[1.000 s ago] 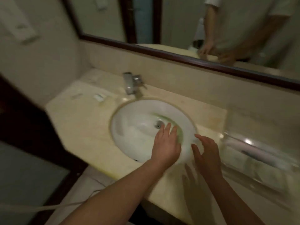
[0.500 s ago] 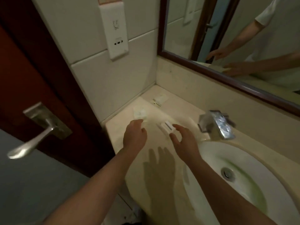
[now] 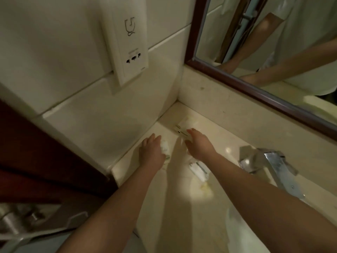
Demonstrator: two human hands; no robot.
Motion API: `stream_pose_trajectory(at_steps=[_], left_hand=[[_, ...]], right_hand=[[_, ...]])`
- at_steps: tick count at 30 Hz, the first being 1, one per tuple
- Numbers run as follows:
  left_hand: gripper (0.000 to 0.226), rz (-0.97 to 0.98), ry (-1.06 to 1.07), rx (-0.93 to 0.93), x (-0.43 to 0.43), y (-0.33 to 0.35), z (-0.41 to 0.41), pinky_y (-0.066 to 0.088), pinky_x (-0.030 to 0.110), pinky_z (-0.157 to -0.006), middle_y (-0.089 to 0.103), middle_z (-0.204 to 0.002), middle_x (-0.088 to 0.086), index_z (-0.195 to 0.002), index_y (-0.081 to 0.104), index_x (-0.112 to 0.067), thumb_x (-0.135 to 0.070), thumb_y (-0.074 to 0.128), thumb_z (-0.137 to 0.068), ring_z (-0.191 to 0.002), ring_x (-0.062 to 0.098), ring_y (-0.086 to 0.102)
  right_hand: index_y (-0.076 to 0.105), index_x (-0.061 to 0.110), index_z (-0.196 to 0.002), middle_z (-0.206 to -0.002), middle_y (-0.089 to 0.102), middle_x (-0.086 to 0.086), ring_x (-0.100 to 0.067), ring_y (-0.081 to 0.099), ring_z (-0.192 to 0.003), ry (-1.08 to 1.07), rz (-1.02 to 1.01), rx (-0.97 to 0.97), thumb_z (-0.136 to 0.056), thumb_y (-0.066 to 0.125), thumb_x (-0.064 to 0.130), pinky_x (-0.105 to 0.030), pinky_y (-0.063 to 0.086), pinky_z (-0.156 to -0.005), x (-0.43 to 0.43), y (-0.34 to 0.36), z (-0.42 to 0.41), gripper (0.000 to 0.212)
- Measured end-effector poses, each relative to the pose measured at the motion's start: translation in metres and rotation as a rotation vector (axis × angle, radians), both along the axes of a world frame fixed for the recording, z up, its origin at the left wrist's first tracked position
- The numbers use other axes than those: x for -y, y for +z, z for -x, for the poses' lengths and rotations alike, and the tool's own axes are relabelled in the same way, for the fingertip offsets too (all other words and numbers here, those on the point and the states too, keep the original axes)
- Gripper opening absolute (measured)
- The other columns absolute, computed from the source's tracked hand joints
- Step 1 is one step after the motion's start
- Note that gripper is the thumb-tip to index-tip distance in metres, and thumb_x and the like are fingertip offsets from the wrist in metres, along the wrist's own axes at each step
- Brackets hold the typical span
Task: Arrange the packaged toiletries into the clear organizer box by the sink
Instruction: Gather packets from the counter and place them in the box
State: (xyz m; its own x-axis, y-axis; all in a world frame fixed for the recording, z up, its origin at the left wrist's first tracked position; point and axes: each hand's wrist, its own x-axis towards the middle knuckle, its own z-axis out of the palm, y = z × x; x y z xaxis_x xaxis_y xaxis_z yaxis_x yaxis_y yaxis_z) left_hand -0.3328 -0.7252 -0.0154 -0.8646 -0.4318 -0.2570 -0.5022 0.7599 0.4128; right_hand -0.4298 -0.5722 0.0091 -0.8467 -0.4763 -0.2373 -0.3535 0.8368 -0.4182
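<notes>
Packaged toiletries point(image 3: 184, 132) lie scattered over the left end of the desk point(image 3: 175, 212), three small white packets in all, between the side wall and the tap.

Closest to me, low on the left, a metal door handle point(image 3: 11, 222) juts from a dark red door point(image 3: 40, 154) that ends right at the edge of the desk. On the right, the white rim of the basin point(image 3: 235, 227) shows under my right forearm.

Further in, the nearest packet point(image 3: 199, 170) lies flat on the desk just beside my right forearm, untouched. The chrome tap point(image 3: 271, 162) stands to the right of that arm, well apart from the packets.

My left hand point(image 3: 151, 155) lies palm down over the second packet point(image 3: 165, 148) and covers most of it, so only its right edge peeks out. I cannot tell whether my fingers are closing on it or just resting.

My right hand point(image 3: 200, 146) is released, fingers stretched forward, their tips touching the farthest packet point(image 3: 187, 123). That one sits close to the back corner, hemmed in by the tiled wall point(image 3: 94, 114) on the left and the stone upstand behind.

On the wall above hangs a white socket plate point(image 3: 127, 44). A mirror point(image 3: 255, 88) in a dark wooden frame reflects my arms.
</notes>
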Motion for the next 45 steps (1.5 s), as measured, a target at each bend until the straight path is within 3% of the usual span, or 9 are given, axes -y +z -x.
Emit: stream_pose_trajectory(at_steps=[5, 8, 14, 21, 25, 30, 35, 38, 45], left_hand=[[0.074, 0.094, -0.063, 0.020, 0.008, -0.001, 0.010, 0.033, 0.041, -0.101, 0.039, -0.145, 0.003, -0.143, 0.034, -0.023, -0.030, 0.071, -0.078, -0.130, 0.029, 0.034], [0.070, 0.087, -0.026, 0.037, 0.006, 0.001, 0.010, 0.036, 0.039, -0.097, 0.045, -0.134, 0.008, -0.137, 0.039, -0.022, -0.030, 0.072, -0.076, -0.122, 0.030, 0.037], [0.059, 0.041, 0.073, 0.033, 0.007, -0.001, 0.006, 0.037, 0.038, -0.096, 0.046, -0.127, 0.013, -0.124, 0.050, -0.019, -0.035, 0.074, -0.072, -0.119, 0.032, 0.039], [0.037, -0.176, 0.142, -0.074, 0.012, 0.003, -0.004, 0.048, 0.035, -0.082, 0.062, -0.113, 0.012, -0.111, 0.055, -0.011, -0.018, 0.070, -0.079, -0.103, 0.031, 0.058], [0.014, -0.384, 0.240, -0.157, 0.014, 0.017, -0.012, 0.046, 0.028, -0.067, 0.065, -0.095, 0.003, -0.092, 0.057, -0.015, -0.010, 0.064, -0.081, -0.085, 0.022, 0.062], [0.014, -0.458, 0.227, -0.235, -0.005, 0.047, -0.013, 0.042, 0.025, -0.065, 0.062, -0.093, 0.000, -0.096, 0.058, -0.016, -0.010, 0.062, -0.084, -0.083, 0.019, 0.060], [0.019, -0.563, 0.117, -0.295, -0.059, 0.080, -0.020, 0.045, 0.021, -0.056, 0.065, -0.095, -0.003, -0.101, 0.060, -0.017, -0.011, 0.063, -0.083, -0.080, 0.012, 0.062], [0.023, -0.607, 0.005, -0.283, -0.109, 0.101, -0.033, 0.046, 0.020, -0.056, 0.067, -0.094, -0.003, -0.101, 0.062, -0.017, -0.012, 0.066, -0.080, -0.081, 0.013, 0.065], [0.010, -0.615, -0.394, -0.210, -0.257, 0.136, -0.091, 0.046, 0.024, -0.056, 0.064, -0.075, -0.004, -0.083, 0.065, -0.016, -0.010, 0.066, -0.076, -0.066, 0.009, 0.059]], right_hand=[[0.031, 0.020, -0.144, -0.154, 0.026, -0.009, -0.043, 0.040, -0.126, 0.102, -0.163, 0.025, -0.092, 0.046, 0.033, -0.045, 0.037, -0.105, 0.022, -0.023, 0.021, 0.056], [0.033, 0.021, -0.142, -0.146, 0.036, -0.007, -0.037, 0.038, -0.124, 0.069, -0.203, -0.032, -0.086, 0.056, 0.037, -0.043, 0.043, -0.094, 0.024, -0.025, 0.020, 0.063], [0.054, 0.015, -0.117, -0.115, 0.054, -0.010, -0.031, 0.045, -0.110, 0.138, -0.316, -0.268, -0.085, 0.054, 0.041, -0.038, 0.043, -0.083, 0.024, -0.019, 0.006, 0.041], [0.051, 0.011, -0.109, -0.109, 0.056, -0.011, -0.031, 0.048, -0.101, 0.092, -0.261, -0.283, -0.085, 0.055, 0.014, -0.035, 0.045, -0.063, 0.025, -0.027, -0.011, 0.025], [0.059, 0.013, -0.101, -0.089, 0.063, -0.003, -0.023, 0.057, -0.080, -0.190, 0.160, -0.150, -0.083, 0.048, 0.010, -0.030, 0.046, -0.065, 0.012, -0.007, -0.013, 0.021], [0.059, 0.018, -0.098, -0.079, 0.061, -0.002, -0.013, 0.053, -0.061, -0.620, 0.713, 0.145, -0.087, 0.051, 0.012, -0.025, 0.040, -0.056, -0.024, 0.031, -0.038, 0.015], [0.060, 0.016, -0.103, -0.097, 0.068, -0.008, -0.016, 0.064, -0.079, -0.859, 0.980, 0.450, -0.095, 0.057, 0.021, -0.035, 0.055, -0.076, -0.089, 0.060, -0.086, 0.010], [0.059, 0.005, -0.116, -0.100, 0.071, -0.012, -0.019, 0.071, -0.079, -0.859, 1.183, 0.619, -0.096, 0.051, 0.005, -0.032, 0.060, -0.067, -0.146, 0.080, -0.123, 0.021], [0.056, 0.002, -0.120, -0.114, 0.068, -0.019, -0.029, 0.069, -0.101, -0.954, 1.217, 0.454, -0.095, 0.044, -0.005, -0.038, 0.058, -0.083, -0.297, 0.104, -0.222, 0.029]])
